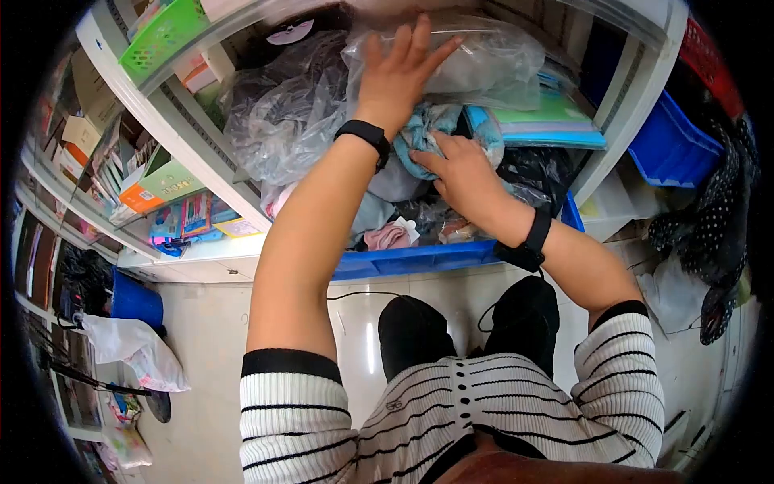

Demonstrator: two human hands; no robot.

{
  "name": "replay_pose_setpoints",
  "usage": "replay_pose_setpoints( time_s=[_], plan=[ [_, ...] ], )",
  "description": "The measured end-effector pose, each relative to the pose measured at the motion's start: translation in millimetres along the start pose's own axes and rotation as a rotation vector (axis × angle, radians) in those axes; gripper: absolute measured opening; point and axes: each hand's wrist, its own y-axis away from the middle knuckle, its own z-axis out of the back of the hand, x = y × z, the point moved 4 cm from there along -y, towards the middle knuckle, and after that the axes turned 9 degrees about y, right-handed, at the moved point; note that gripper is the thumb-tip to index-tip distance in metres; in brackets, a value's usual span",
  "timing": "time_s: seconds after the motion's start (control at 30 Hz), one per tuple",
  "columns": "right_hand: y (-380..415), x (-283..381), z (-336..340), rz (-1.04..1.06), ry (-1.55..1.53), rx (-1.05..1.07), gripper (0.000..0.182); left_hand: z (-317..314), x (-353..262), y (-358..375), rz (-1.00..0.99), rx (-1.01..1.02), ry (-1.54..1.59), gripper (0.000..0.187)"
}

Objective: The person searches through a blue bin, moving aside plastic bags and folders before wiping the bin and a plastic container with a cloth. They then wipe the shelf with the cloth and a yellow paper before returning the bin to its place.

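Observation:
My left hand [399,71] lies with spread fingers on a clear plastic bag [496,60] in the upper part of the heap. Closer to me, my right hand [468,177] has its fingers bent onto a bunched blue patterned cloth [415,145] and grips it; part of the cloth is hidden beneath the hand. A stack of blue and green folders [556,125] is just right of the cloth. Crumpled clear plastic [282,109] covers dark items to the left. Below the hands, a pink cloth [387,236] with a white tag shows in a blue bin [419,260].
White shelf posts [181,141] flank the heap, with a glass shelf edge above. Boxes and stationery fill the left shelves. A blue bucket [135,298] and a white plastic bag [133,347] stand on the left floor. At right are a blue crate [673,145] and polka-dot cloth [709,234].

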Motion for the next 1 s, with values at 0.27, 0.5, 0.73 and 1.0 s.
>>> replay_pose_setpoints(
  time_s=[0.27,0.5,0.73,1.0],
  plan=[
    [38.6,13.2,49.9,0.016,-0.277,0.194,0.028,-2.5,-5.2,9.2,-0.044,-0.050,-0.128,0.077],
    [84.0,-20.1,83.6,-0.174,-0.405,0.134,0.030,10.1,-14.6,30.7,-0.162,0.029,0.023,0.078],
    [82.2,-70.1,122.4,-0.234,-0.370,-0.058,0.032,60.0,-20.1,32.6,-0.019,0.133,0.527,0.083],
    [-36.2,-136.5,143.1,-0.162,-0.106,-0.335,0.035,50.7,-33.7,29.1,0.196,-0.040,0.591,0.059]
  ],
)
